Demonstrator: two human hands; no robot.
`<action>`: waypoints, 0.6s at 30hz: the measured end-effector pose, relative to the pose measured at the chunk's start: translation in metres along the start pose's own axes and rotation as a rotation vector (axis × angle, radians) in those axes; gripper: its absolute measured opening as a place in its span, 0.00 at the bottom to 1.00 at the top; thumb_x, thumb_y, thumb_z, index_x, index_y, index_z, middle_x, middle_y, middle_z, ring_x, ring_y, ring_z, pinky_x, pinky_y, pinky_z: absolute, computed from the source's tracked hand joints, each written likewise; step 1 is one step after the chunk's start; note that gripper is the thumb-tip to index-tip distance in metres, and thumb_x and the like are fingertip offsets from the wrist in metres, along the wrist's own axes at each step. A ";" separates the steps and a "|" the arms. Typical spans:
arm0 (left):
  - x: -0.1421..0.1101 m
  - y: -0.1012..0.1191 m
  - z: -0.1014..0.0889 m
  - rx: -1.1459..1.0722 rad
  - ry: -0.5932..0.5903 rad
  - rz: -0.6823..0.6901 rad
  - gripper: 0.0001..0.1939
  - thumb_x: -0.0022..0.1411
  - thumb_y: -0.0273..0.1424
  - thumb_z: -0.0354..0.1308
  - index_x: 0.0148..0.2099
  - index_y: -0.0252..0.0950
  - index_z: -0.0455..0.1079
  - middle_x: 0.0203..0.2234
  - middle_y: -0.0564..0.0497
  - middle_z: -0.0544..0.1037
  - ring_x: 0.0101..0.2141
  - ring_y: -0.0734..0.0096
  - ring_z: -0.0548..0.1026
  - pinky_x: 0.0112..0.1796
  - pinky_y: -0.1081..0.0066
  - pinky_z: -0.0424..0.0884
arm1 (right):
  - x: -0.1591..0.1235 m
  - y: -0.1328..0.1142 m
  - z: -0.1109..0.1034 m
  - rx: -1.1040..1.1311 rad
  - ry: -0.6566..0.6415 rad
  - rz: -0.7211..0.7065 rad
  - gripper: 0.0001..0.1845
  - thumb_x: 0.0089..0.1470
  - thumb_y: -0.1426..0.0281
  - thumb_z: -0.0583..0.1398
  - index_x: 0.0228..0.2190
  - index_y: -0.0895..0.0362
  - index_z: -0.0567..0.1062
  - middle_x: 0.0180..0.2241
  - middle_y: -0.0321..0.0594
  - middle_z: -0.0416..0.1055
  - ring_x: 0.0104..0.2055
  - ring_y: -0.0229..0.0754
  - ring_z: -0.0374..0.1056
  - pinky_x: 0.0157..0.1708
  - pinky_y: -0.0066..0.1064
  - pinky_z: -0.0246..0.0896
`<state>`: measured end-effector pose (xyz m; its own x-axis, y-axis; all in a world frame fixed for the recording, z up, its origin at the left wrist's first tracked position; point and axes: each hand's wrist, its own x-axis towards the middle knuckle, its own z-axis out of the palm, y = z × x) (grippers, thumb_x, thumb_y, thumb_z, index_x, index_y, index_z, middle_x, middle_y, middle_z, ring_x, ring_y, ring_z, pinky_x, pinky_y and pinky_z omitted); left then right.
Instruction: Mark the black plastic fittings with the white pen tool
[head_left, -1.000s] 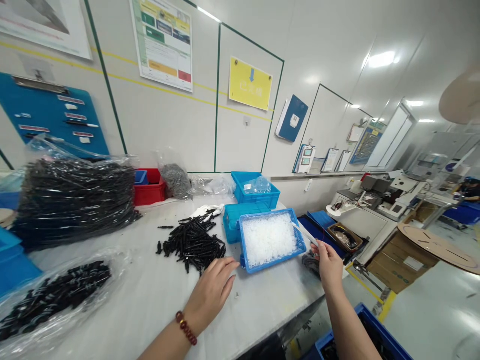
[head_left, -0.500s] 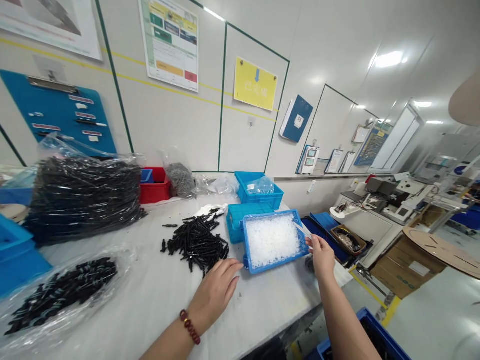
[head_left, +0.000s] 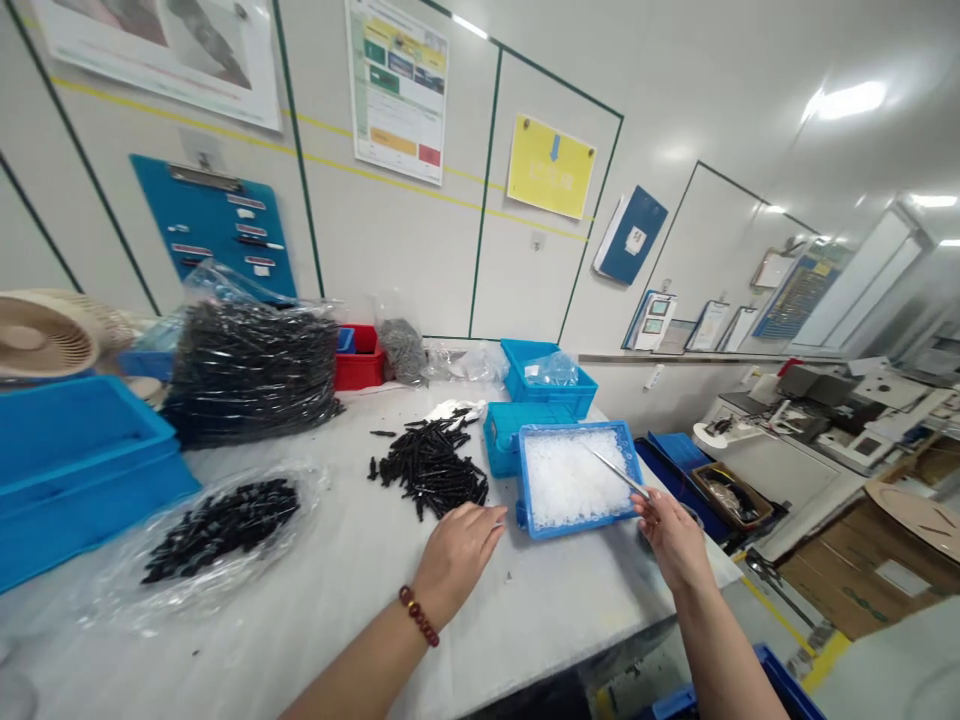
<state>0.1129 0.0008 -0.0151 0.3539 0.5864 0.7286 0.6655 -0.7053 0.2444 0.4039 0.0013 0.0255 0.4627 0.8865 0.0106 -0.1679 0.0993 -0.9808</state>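
A white workbench [head_left: 315, 620] carries a shallow blue tray [head_left: 579, 532] of white granules [head_left: 566, 480], with a blue crate [head_left: 504, 440] just behind it. Steel tweezers [head_left: 616, 473] are pinched in the right hand [head_left: 673, 540], long axis running up-left, tips pointed over the granules near the tray's right side. The left hand [head_left: 457, 550] is laid loosely open and empty on the bench, just beside the tray, near a pile of black plastic parts [head_left: 429, 468].

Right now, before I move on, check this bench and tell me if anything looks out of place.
The loose black plastic parts lie heaped on the bare white table instead of in a bin, with one stray piece apart from the heap. The blue tray of white granules also sits skewed against the blue bin behind it.
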 end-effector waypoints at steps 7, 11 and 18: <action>0.000 -0.002 -0.001 0.098 -0.054 -0.024 0.14 0.64 0.38 0.48 0.45 0.34 0.64 0.30 0.50 0.75 0.31 0.68 0.69 0.32 0.67 0.64 | -0.035 0.006 0.014 -0.230 -0.362 -0.015 0.26 0.36 0.50 0.66 0.29 0.60 0.75 0.24 0.43 0.72 0.26 0.41 0.66 0.25 0.29 0.63; -0.002 -0.003 0.002 0.090 -0.127 0.014 0.12 0.65 0.38 0.48 0.42 0.35 0.65 0.26 0.53 0.73 0.29 0.70 0.68 0.32 0.68 0.60 | -0.044 0.005 0.021 -0.427 -0.491 -0.110 0.26 0.42 0.48 0.62 0.29 0.59 0.75 0.24 0.43 0.72 0.27 0.44 0.66 0.28 0.32 0.62; -0.002 0.001 0.002 0.070 -0.163 0.087 0.16 0.68 0.33 0.42 0.31 0.34 0.64 0.22 0.53 0.69 0.27 0.71 0.65 0.32 0.67 0.56 | -0.058 0.001 0.039 -0.633 -0.490 -0.460 0.22 0.54 0.51 0.52 0.28 0.56 0.73 0.17 0.36 0.64 0.20 0.39 0.61 0.21 0.28 0.58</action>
<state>0.1136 -0.0006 -0.0177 0.5105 0.5850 0.6302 0.6695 -0.7304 0.1356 0.3433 -0.0327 0.0316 -0.0786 0.9275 0.3655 0.5153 0.3516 -0.7815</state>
